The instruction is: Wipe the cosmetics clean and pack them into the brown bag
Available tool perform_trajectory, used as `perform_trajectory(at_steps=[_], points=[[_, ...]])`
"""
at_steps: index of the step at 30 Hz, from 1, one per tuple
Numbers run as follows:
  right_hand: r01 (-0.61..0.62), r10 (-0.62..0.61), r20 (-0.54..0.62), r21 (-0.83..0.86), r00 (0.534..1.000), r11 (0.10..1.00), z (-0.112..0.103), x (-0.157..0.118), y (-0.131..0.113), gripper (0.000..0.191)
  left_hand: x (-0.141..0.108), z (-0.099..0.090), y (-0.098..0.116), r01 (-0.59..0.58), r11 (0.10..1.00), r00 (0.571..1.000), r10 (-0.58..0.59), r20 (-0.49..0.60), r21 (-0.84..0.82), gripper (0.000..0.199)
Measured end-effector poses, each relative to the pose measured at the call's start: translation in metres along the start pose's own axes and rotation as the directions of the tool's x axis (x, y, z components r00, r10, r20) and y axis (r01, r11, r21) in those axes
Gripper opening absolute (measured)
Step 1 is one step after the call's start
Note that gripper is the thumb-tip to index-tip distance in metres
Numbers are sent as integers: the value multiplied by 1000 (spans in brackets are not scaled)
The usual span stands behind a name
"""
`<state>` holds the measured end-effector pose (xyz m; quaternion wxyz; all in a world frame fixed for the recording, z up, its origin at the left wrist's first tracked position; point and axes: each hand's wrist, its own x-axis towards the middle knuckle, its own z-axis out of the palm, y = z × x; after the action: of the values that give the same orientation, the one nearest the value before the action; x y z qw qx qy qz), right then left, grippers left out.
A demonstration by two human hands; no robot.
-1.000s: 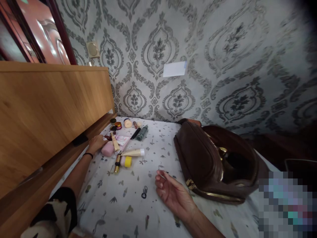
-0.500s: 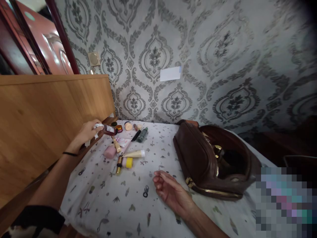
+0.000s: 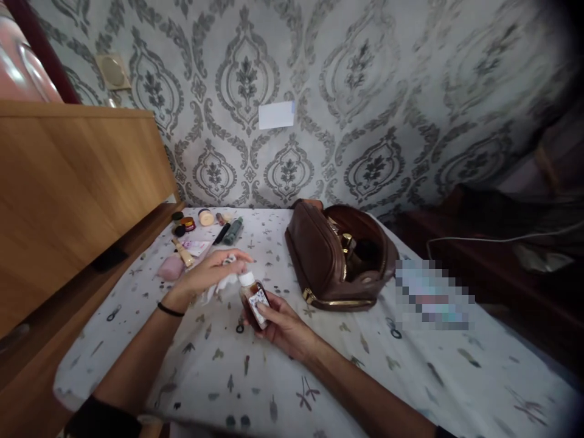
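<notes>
My right hand (image 3: 285, 325) is wrapped round a small brown bottle (image 3: 256, 307) with a white cap and a patterned label, tilted above the white printed cloth (image 3: 214, 377). Close to the cap, my left hand (image 3: 219, 271) holds a crumpled white tissue (image 3: 221, 286) between its fingers. Beyond the left hand lie a pink item (image 3: 171, 267), a beige tube (image 3: 182, 252), a black tube (image 3: 221, 234) and a grey-green bottle (image 3: 233, 231). My left forearm and hand hide part of the cloth.
A brown leather bag (image 3: 319, 255) sits open to the right, with gold zips. Small jars, one orange (image 3: 188, 224) and one cream (image 3: 205, 217), stand near the wall. A wooden panel (image 3: 82, 201) rises at the left; a blurred-out item (image 3: 433, 298) lies at the right.
The brown bottle has come from the far left to the middle, and my right hand now grips it. My left hand has moved right with the tissue. The view has shifted rightward.
</notes>
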<state>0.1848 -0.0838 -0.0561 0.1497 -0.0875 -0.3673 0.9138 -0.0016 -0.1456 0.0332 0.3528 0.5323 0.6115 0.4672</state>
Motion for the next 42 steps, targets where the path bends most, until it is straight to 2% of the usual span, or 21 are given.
perform_trajectory(at_steps=[2, 4, 6, 9, 11, 14, 17, 19, 21, 24, 26, 29, 32, 34, 37, 42], points=[[30, -30, -38, 3, 999, 1000, -3, 0, 0, 41, 3, 11, -12, 16, 983, 975, -56, -214, -184, 42], [64, -63, -81, 6, 995, 998, -5, 1, -1, 40, 3, 22, -20, -48, 965, 946, -39, -321, -259, 45], [95, -94, -115, 6, 989, 995, -6, 3, 0, 41, 0, 33, -24, -111, 980, 960, 63, -273, -165, 43], [127, -128, -140, -18, 982, 992, -10, 5, 1, 42, -4, 52, -28, -162, 983, 972, 174, -160, 87, 41], [126, -130, -133, -38, 983, 991, -12, 5, 1, 42, -4, 62, -32, -142, 979, 963, 170, -207, 143, 33], [62, -65, -78, -43, 995, 997, -15, 4, 0, 43, 2, 66, -40, -97, 991, 937, 123, -328, 94, 20], [-50, 49, -11, -29, 999, 998, -14, 1, -2, 43, 5, 60, -47, -81, 996, 926, 93, -367, 46, 25], [-92, 92, 6, -53, 996, 994, -11, -1, -3, 45, 4, 56, -50, -71, 997, 928, 69, -366, 9, 29], [-70, 69, -11, -140, 998, 988, -9, -1, -2, 50, 3, 54, -51, -62, 998, 928, 46, -369, -30, 29], [77, -113, -86, -347, 990, 935, -9, 0, 1, 66, 0, 52, -50, -45, 996, 928, 12, -372, -81, 29], [175, -265, -123, -487, 956, 856, -10, 2, 4, 65, -2, 48, -47, -46, 996, 942, 20, -335, -71, 31], [241, -420, -108, -682, 901, 690, -12, 3, 6, 50, -7, 38, -42, -53, 996, 973, 67, -219, 69, 31], [217, -497, -86, -825, 863, 521, -12, 0, 4, 47, -10, 31, -39, -14, 982, 990, 39, -134, 189, 30], [166, -508, -115, -865, 853, 474, -11, -3, 1, 44, -11, 31, -38, -14, 976, 993, 39, -110, 217, 28], [143, -497, -145, -856, 855, 497, -10, -5, -3, 35, -12, 37, -38, -84, 965, 987, 115, -112, 249, 25], [165, -459, -177, -775, 871, 611, -9, -4, -5, 31, -14, 43, -38, -144, 949, 977, 182, -114, 281, 28]])
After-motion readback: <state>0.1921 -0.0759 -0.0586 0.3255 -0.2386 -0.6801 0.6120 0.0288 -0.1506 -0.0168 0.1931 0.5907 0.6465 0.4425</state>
